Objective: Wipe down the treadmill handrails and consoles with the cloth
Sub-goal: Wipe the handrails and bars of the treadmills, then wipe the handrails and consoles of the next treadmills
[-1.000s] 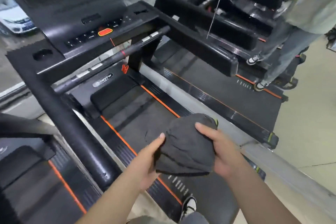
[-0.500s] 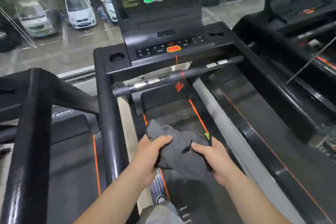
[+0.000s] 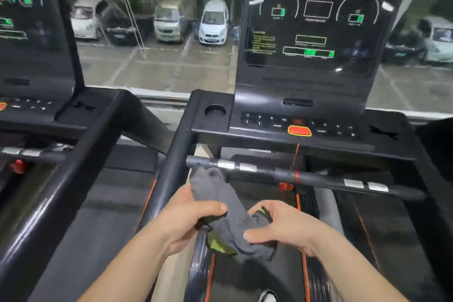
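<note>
Head view, cloth (image 3: 228,206): soft grey fabric, nubby like terry, crumpled into a loose strip with a yellow-green patch showing near its lower folds; it hangs in the air between both hands, above the treadmill belt (image 3: 257,274) and just below the crossbar (image 3: 306,176).
Cloth, upper end: a rumpled flap rises in front of the crossbar's left end; whether it touches the bar cannot be told.
Left hand (image 3: 188,218): palm turned inward, thumb laid across the top of the cloth, fingers curled under and pinching the fabric; forearm enters from the lower left.
Right hand (image 3: 282,223): fingers bent and closed around the cloth's lower bunch, thumb pressed against it from below; forearm enters from the lower right.
Crossbar: round black tube running nearly level, carrying bright metal sensor plates (image 3: 236,165) and a red band.
Left handrail (image 3: 171,174): thick, glossy black tube sloping from the console deck down toward the person, just beside the left hand.
Console (image 3: 313,32): flat, dark, glossy upright panel with green and white gauge outlines, rounded corners.
Button deck (image 3: 299,125): matte black shelf with small numbered keys, a red oval stop button (image 3: 299,130) edged in yellow, and a round cup recess (image 3: 215,110) at its left.
Neighbouring treadmill (image 3: 36,56): same black build, at the left.
Window (image 3: 171,32): parked cars outside.
</note>
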Demonstrator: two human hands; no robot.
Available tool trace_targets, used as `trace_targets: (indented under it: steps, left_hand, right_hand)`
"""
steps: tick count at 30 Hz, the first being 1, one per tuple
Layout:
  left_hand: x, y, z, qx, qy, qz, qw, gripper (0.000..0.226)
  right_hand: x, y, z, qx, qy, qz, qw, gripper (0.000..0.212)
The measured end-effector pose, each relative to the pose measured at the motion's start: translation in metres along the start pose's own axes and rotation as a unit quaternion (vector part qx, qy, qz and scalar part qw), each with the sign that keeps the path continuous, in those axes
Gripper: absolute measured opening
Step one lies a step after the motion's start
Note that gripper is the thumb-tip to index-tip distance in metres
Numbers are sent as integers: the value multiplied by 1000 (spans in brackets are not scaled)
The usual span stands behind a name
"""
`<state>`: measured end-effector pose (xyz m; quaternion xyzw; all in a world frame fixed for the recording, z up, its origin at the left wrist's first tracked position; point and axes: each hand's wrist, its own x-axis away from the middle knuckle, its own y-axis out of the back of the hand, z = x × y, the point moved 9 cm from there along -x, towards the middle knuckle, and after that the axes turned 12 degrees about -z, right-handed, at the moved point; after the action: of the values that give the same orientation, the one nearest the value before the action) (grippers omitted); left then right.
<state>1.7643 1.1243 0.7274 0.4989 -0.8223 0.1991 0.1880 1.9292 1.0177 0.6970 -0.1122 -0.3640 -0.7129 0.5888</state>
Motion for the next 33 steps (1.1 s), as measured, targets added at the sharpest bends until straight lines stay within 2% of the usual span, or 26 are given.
trace_targets:
  steps: [3,6,8,10,11,13,14,16,17,19,21,23,26,27,29,31,32,33]
  left_hand:
    - [-20,-12,-12,-92,-42,-57,993,29]
    - [-31,-17,-35,-184,-113,-170,962,16]
    - [-38,-24,-49,-173,-131,-197,956,15]
    - [-50,-30,-50,-83,-104,-175,976,30]
    - [-58,-33,-48,-19,-78,-160,984,36]
    - [-73,-44,-41,84,-19,-100,991,43]
    - [-78,-54,-42,105,-6,-64,992,44]
    - [-95,-63,-46,90,-12,-36,995,42]
    - [-107,-56,-50,79,-19,-65,995,38]
    - [-132,-28,-70,100,-30,-156,982,30]
    - [-153,9,-101,153,-56,-223,961,22]
    - [-169,37,-143,150,-116,-254,948,15]
    - [-195,44,-203,45,-214,-261,940,15]
    - [-208,39,-218,-23,-253,-258,932,16]
    - [-241,21,-220,-185,-292,-240,907,18]
    - [-273,-4,-187,-369,-267,-158,876,28]
    - [-283,-18,-168,-468,-285,-102,831,33]
    - [-291,-25,-149,-553,-310,-59,771,40]
  right_hand:
    - [-25,29,17,103,38,40,993,51]
    - [-39,59,48,98,124,-23,987,29]
    - [-48,80,62,49,149,-73,985,26]
    - [-61,96,75,-30,158,-88,983,18]
    - [-71,101,80,-84,153,-79,981,22]
    - [-94,104,86,-221,104,-68,967,18]
    - [-105,101,88,-280,66,-53,956,17]
    - [-132,83,91,-323,13,-17,946,35]
    - [-144,76,94,-301,2,-18,954,44]
    - [-178,81,106,-198,23,-69,978,56]
    - [-206,108,130,-114,54,-143,982,52]
    - [-234,132,154,-69,90,-179,977,42]
    - [-268,154,195,89,183,-215,955,11]
    - [-277,155,206,162,213,-210,940,14]
    - [-290,146,218,289,243,-164,911,45]
    - [-297,134,214,362,245,-108,893,87]
    - [-298,128,209,377,249,-90,887,107]
    - [-301,125,204,386,252,-80,884,122]
